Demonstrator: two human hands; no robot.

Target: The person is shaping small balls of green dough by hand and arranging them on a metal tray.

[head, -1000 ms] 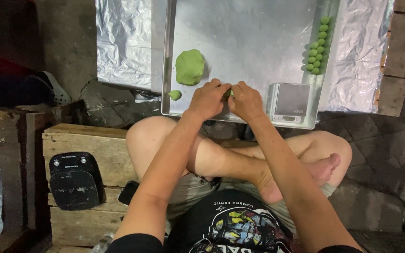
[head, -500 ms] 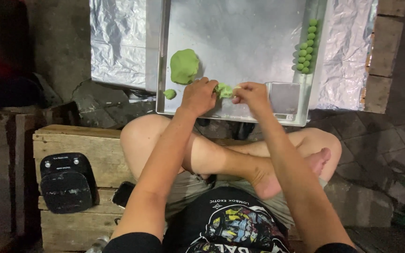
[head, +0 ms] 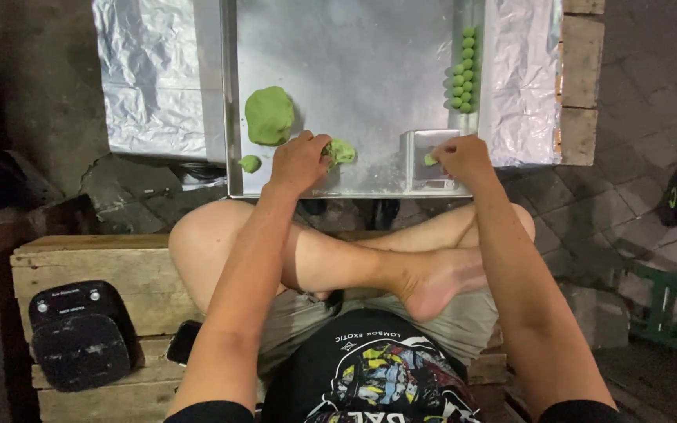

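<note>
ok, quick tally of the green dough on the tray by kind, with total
Large dough mound: 1
Small loose lump: 1
Torn piece at left hand: 1
Bit in right hand over small scale: 1
Rolled balls: about 14, hard to separate
Total: about 18

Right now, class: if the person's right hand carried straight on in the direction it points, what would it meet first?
The right hand points up the metal tray, over the small scale. Going straight on, it would probably first meet the column of small green dough balls, though depth is uncertain.
</note>
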